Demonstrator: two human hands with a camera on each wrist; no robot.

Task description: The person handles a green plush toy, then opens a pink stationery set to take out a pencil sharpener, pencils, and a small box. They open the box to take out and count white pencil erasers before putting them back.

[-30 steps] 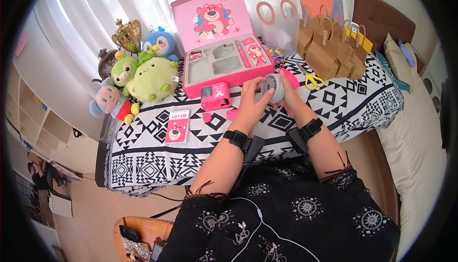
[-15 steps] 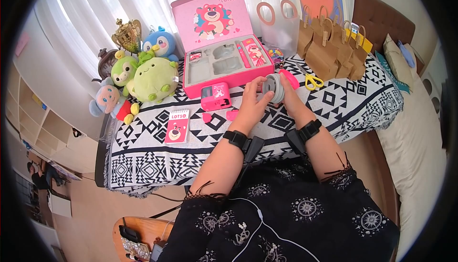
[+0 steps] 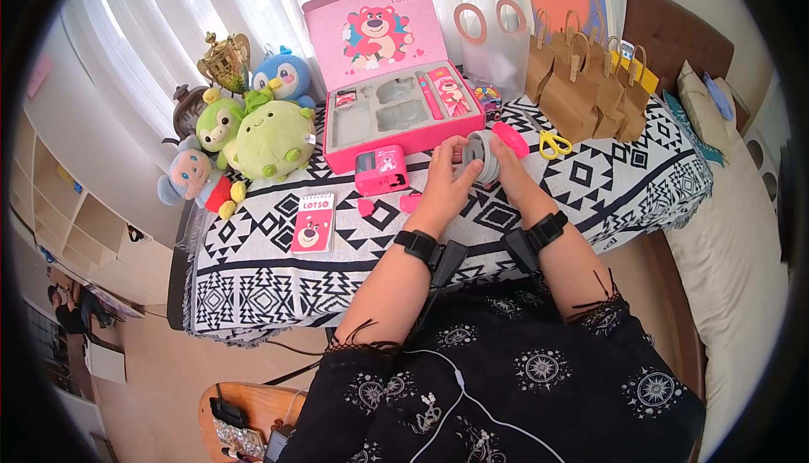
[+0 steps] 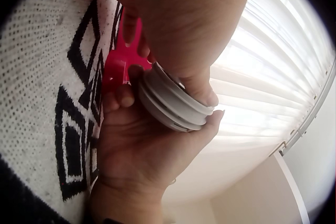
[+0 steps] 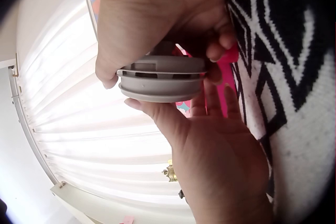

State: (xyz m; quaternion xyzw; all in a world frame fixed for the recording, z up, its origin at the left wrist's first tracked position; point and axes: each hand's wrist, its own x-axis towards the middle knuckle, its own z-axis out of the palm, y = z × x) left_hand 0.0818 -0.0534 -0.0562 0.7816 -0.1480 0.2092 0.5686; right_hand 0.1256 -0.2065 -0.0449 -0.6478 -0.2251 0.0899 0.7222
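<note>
A round grey piece with ridged sides [image 3: 480, 155], like a collapsible cup or thick lid, is raised above the patterned cloth between both hands. The left hand [image 3: 447, 178] grips its left side, thumb at the near edge. On the opposite side, the right hand [image 3: 517, 183] grips it with curled fingers. Stacked rings with a narrow gap show on the grey piece [image 5: 160, 79] in the right wrist view. In the left wrist view the left hand [image 4: 184, 19] covers much of its top face. A pink rounded item [image 3: 511, 139] lies just beyond the right fingers.
An open pink gift box [image 3: 396, 139] stands behind the hands. A small pink box [image 3: 381, 171], pink bits [image 3: 365, 208] and a notepad [image 3: 313, 224] lie left. Yellow scissors [image 3: 554, 144] and paper bags [image 3: 581, 96] are right; plush toys [image 3: 274, 141] sit far left.
The right fingers have shifted slightly along the grey piece's edge, and its ridged side shows less in the head view. The left hand stays nearly in place; nothing else has moved.
</note>
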